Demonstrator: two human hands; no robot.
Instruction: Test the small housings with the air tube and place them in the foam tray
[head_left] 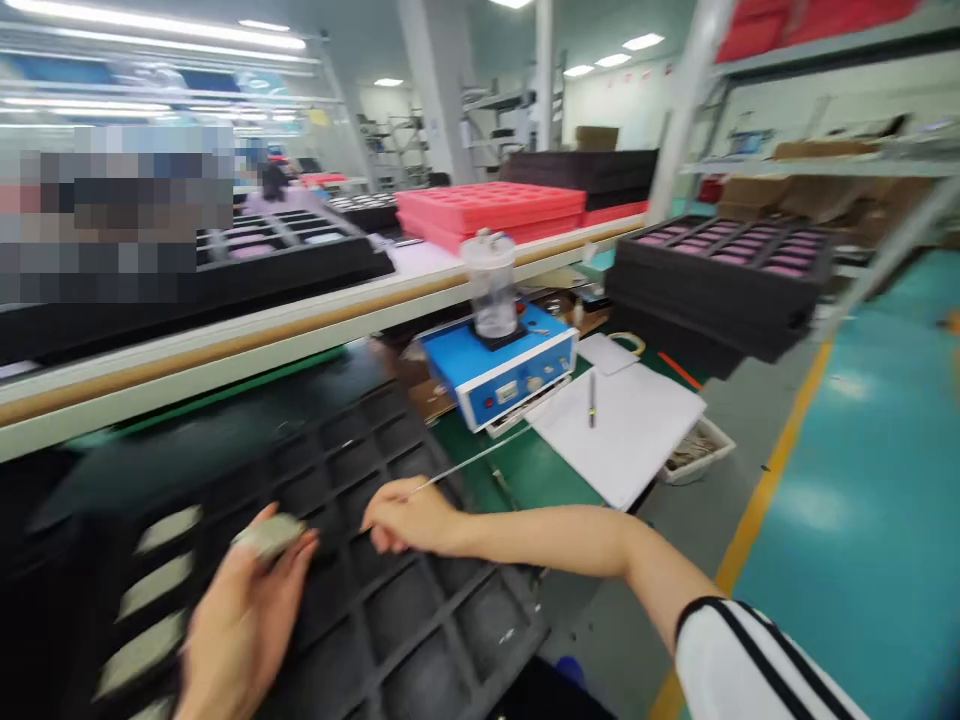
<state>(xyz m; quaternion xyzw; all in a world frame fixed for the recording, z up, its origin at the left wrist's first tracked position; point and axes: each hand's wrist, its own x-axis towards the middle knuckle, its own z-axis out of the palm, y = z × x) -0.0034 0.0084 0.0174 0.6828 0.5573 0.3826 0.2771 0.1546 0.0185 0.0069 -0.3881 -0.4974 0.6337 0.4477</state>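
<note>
My left hand [244, 610] has its fingers and thumb around a rounded, grey-green piece [270, 537], blurred and held above a black compartment tray [405, 605]. Several similar grey-green pieces [154, 585] lie in the tray's left-hand compartments. To the right of it, over the middle of the tray, my right hand [412, 515] is closed in a pinch. A thin pale line, a cord or slim tube [472, 460], runs from this hand towards a blue box-shaped device [499, 360]. Whatever tip is between the fingers is too small to make out.
A clear lidded jar [491, 285] stands on the blue device. Beside it lie white paper [622, 430] and a pen [592, 400]. A raised shelf [375, 310] carries red foam trays [487, 210]. Stacked black trays [720, 270] stand right. Another person is at the far left.
</note>
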